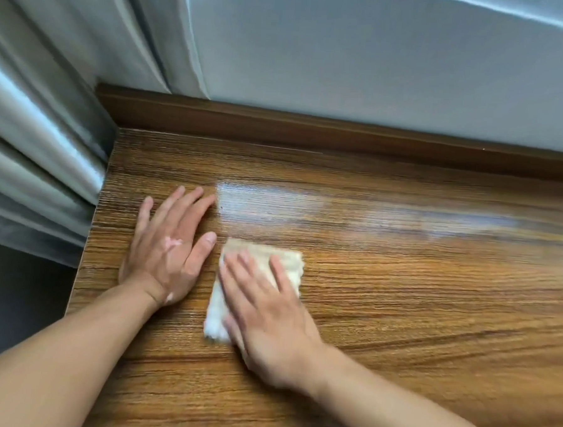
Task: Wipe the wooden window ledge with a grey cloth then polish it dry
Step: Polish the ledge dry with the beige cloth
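Folded cloth (294, 263) pressed on the wooden window ledge (416, 285).
My right hand (268, 314) pins it down, fingers straight; my left hand (170, 250) rests flat beside it, fingers released.

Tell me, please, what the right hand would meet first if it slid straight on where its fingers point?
Probably the left hand: the right hand, pressing the pale folded cloth, points up-left toward the left thumb, though it might just pass.
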Demonstrator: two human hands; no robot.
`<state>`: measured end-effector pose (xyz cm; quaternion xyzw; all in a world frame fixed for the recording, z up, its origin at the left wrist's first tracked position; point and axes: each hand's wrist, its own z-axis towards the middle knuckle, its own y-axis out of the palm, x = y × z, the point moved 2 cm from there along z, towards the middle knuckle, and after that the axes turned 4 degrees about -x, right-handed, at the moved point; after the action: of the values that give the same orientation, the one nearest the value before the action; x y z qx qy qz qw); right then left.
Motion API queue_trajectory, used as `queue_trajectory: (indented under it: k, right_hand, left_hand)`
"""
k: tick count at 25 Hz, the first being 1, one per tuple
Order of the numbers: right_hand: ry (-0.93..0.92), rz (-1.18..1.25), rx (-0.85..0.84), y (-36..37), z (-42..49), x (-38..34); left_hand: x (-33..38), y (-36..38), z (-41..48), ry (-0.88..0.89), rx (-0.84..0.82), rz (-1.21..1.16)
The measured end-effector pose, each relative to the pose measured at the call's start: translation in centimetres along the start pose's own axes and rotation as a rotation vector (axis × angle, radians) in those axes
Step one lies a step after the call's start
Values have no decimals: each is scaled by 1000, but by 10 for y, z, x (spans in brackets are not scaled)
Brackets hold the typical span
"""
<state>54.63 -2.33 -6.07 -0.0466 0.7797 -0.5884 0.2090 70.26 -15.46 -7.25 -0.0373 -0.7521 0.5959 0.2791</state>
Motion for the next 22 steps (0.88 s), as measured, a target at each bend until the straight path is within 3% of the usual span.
queue_trajectory:
  k: [2, 3, 6, 8, 10, 12, 14, 16, 19, 20, 21, 22]
  right_hand:
    - [-78, -59, -67, -4, -25, 32]
    - [10, -80, -67, -12, -13, 61]
    - [506, 43, 48, -52, 84, 122]
    - [579, 77, 73, -50, 125, 88]
    - [292, 2, 22, -21, 100, 10]
    - [-98, -112, -42, 8, 25, -49]
    - [-248, -176, -125, 12, -13, -41]
    - [-78, -191, -72, -6, 21, 12]
    - [513, 8, 31, -49, 132, 67]
    - [615, 35, 41, -52, 156, 59]
    - [612, 39, 50, -43, 165, 36]
    - [489, 1, 48, -29, 156, 2]
  left_hand:
    - [-2, -4, 1, -4, 52, -160]
    - [-2, -5, 0, 0, 74, -185]
    - [-1, -6, -1, 29, 92, -226]
    - [-6, -14, 1, -4, 66, -392]
    - [-27, -28, -6, -73, 83, -476]
    - [-57, -37, -28, -134, 118, -233]
    - [-84, -30, -62, -247, -2, -56]
    - [-97, -15, -87, -339, -95, -106]
    - [-109, -2, -89, -324, -29, -278]
    - [-113, 0, -87, -307, -8, -306]
    - [-117, 0, -85, -298, 12, -328]
    - [-119, 2, -86, -297, 25, -350]
